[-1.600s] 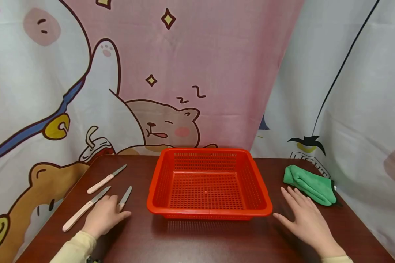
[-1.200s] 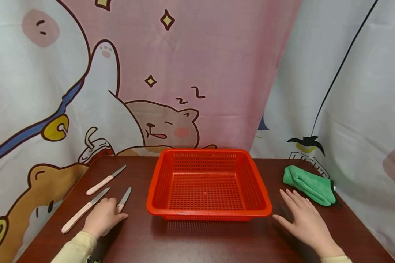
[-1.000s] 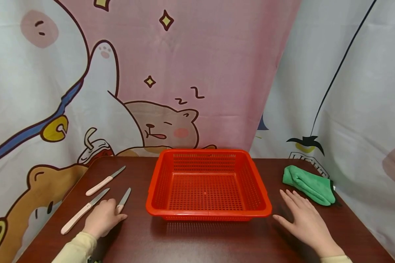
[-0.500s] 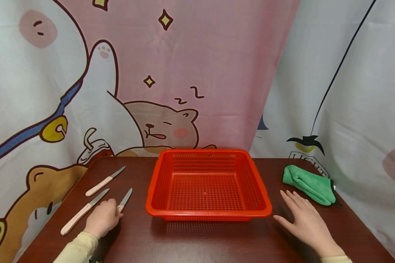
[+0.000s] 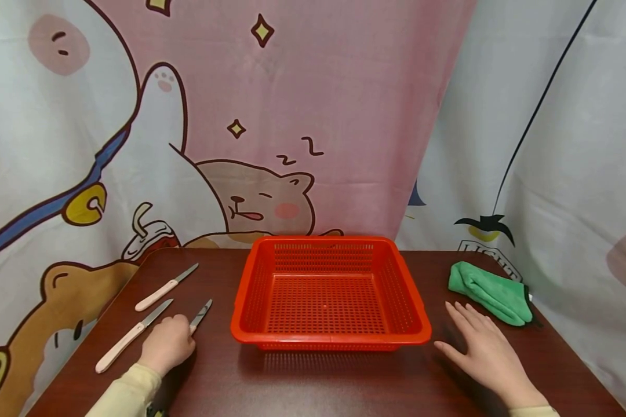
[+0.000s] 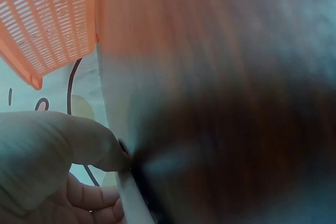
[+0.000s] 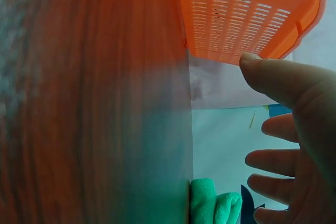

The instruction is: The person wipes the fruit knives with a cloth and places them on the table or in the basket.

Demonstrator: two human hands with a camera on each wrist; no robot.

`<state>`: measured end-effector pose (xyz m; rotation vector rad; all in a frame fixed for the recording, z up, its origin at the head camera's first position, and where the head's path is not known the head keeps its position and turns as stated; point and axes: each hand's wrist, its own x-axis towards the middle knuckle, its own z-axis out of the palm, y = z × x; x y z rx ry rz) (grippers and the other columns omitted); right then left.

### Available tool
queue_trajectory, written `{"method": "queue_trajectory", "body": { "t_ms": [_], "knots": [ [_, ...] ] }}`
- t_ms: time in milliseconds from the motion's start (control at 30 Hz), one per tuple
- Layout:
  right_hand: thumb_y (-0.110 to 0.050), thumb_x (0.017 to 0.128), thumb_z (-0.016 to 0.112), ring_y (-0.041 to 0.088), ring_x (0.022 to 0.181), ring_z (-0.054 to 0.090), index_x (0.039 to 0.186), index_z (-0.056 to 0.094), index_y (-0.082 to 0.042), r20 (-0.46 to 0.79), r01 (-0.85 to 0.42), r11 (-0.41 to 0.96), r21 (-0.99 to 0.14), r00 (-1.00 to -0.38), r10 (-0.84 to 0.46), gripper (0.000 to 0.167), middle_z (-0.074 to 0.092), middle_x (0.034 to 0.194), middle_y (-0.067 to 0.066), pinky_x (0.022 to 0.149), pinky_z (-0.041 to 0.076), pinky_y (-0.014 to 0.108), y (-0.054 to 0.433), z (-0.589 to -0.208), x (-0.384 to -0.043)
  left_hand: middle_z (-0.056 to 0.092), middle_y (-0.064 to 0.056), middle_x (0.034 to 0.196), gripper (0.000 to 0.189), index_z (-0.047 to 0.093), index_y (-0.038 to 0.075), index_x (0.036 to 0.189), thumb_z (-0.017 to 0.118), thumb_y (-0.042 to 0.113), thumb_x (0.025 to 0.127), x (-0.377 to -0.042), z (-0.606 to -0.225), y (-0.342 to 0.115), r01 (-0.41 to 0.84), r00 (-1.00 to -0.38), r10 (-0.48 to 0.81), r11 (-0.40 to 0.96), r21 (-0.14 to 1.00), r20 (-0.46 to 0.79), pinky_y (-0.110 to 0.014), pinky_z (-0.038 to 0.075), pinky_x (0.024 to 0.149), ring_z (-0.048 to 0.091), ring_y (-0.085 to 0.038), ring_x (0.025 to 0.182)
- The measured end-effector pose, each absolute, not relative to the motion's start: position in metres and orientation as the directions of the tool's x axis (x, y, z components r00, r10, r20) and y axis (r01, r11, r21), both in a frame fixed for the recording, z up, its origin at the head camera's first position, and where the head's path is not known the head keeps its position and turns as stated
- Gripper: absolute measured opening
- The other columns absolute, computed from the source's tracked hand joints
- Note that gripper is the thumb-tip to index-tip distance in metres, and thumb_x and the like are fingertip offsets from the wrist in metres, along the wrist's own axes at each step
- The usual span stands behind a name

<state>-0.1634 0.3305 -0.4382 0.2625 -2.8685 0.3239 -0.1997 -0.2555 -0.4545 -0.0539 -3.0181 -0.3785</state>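
My left hand [image 5: 168, 343], fingers curled, grips the handle of a small paring knife [image 5: 202, 315] over the left part of the table. Only the blade and a short bit of handle show past the fist; the rest is hidden. In the left wrist view the thumb [image 6: 97, 145] presses down close to the tabletop. Two more knives with pale pink handles lie beside that hand: a larger knife [image 5: 120, 347] just left of it and another knife [image 5: 159, 293] farther back. My right hand [image 5: 487, 353] is spread, palm down, between the basket's right corner and a folded green cloth [image 5: 490, 292].
A red perforated plastic basket [image 5: 331, 337] stands at the middle of the dark brown table [image 5: 313, 385]. Behind the table hangs a curtain [image 5: 334, 104] with cartoon animals. Table edges slope away at the left and right.
The left fingers and thumb have closed in around the small knife's handle, and its blade has turned slightly and shifted right. My right hand has stayed nearly still.
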Motion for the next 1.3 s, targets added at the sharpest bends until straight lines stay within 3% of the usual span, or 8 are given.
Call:
{"method": "queue_trajectory", "body": {
  "t_ms": [167,367,667,967,1067,1200,1300],
  "knots": [
    [-0.054,0.08,0.076,0.05,0.13,0.039,0.142,0.049,0.002,0.269,-0.209,0.959,-0.193,-0.951,-0.154,0.087,0.048,0.139,0.031,0.101,0.031,0.068,0.333,-0.438,-0.164,0.051,-0.021,0.07,0.023,0.054,-0.009,0.078,0.068,0.009,0.08,-0.202,-0.457,-0.255,0.07,-0.994,0.05,0.975,0.211,0.1,-0.057,0.049,0.056,0.058,-0.044,0.061],
    [-0.049,0.08,0.079,0.05,0.127,0.042,0.14,0.05,0.002,0.346,-0.244,0.953,-0.181,-0.922,-0.17,0.084,0.05,0.137,0.03,0.098,0.034,0.067,0.341,-0.436,-0.167,0.051,-0.022,0.07,0.009,0.052,-0.009,0.078,0.057,-0.004,0.083,-0.204,-0.456,-0.258,0.138,-0.988,0.123,0.974,0.178,0.096,-0.054,0.05,0.059,0.058,-0.04,0.063],
    [-0.044,0.079,0.081,0.051,0.125,0.043,0.137,0.052,0.006,0.388,-0.259,0.953,-0.155,-0.903,-0.182,0.082,0.051,0.135,0.033,0.096,0.034,0.067,0.355,-0.429,-0.181,0.057,-0.016,0.072,0.014,0.054,-0.008,0.084,0.048,-0.001,0.095,-0.206,-0.452,-0.265,0.132,-0.991,0.137,0.942,0.308,0.008,-0.048,0.05,0.061,0.061,-0.031,0.07],
    [-0.055,0.082,0.074,0.053,0.124,0.042,0.14,0.047,0.007,0.329,-0.194,0.968,-0.157,-0.935,-0.134,0.089,0.047,0.136,0.037,0.096,0.033,0.071,0.368,-0.423,-0.197,0.061,-0.016,0.076,0.015,0.051,-0.006,0.089,0.049,0.004,0.099,-0.198,-0.433,-0.262,0.166,-0.984,0.132,0.917,0.364,0.116,-0.047,0.05,0.063,0.064,-0.03,0.072],
    [-0.057,0.083,0.072,0.054,0.124,0.041,0.141,0.046,0.006,0.326,-0.178,0.971,-0.161,-0.938,-0.118,0.09,0.045,0.137,0.037,0.096,0.033,0.071,0.372,-0.423,-0.201,0.061,-0.014,0.08,0.008,0.051,-0.005,0.091,0.053,0.002,0.096,-0.195,-0.425,-0.262,0.183,-0.981,0.142,0.905,0.383,0.133,-0.045,0.049,0.062,0.061,-0.026,0.072],
    [-0.051,0.083,0.075,0.055,0.123,0.041,0.142,0.044,0.007,0.336,-0.176,0.971,-0.161,-0.935,-0.114,0.088,0.045,0.137,0.037,0.095,0.033,0.071,0.379,-0.423,-0.208,0.055,-0.007,0.08,0.007,0.052,-0.002,0.091,0.058,-0.003,0.09,-0.192,-0.414,-0.258,0.213,-0.973,0.154,0.89,0.403,0.173,-0.039,0.045,0.061,0.053,-0.02,0.069],
    [-0.048,0.083,0.076,0.056,0.122,0.04,0.143,0.042,0.007,0.332,-0.166,0.973,-0.161,-0.937,-0.105,0.088,0.045,0.136,0.038,0.094,0.033,0.072,0.385,-0.424,-0.213,0.053,-0.002,0.077,0.007,0.052,0.0,0.092,0.059,-0.001,0.093,-0.189,-0.406,-0.254,0.224,-0.968,0.147,0.87,0.438,0.204,-0.035,0.043,0.058,0.049,-0.016,0.065]
  ]
}}
